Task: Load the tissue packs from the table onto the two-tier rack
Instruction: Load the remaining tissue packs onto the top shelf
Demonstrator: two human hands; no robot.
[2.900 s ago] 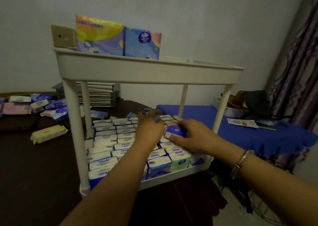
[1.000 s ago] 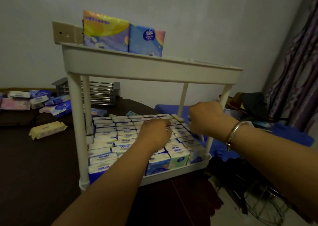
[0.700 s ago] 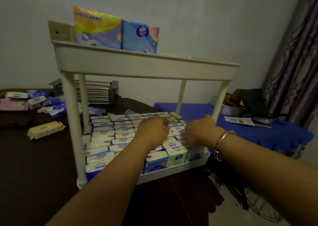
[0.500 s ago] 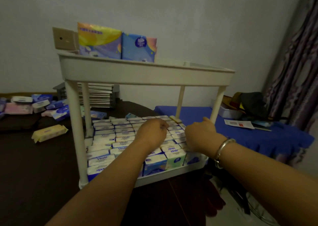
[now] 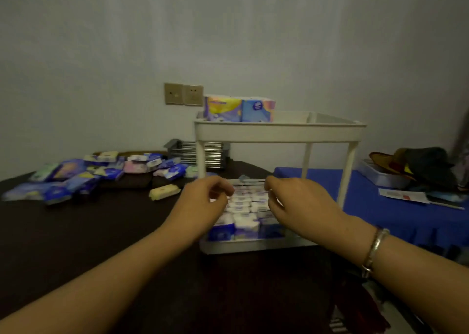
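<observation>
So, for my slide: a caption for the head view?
Both hands hover at the rack's packed lower tier; loose tissue packs wait.

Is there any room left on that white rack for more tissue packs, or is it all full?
The lower tier is crowded: small packs fill it in rows. The upper tier holds only two large packs at its left back corner; the stretch right of them, toward the right rim, looks bare. The dark table in front of the loose pile is also bare.

Dim, flat indoor light; motion blur throughout; wide-angle bending at the edges.
</observation>
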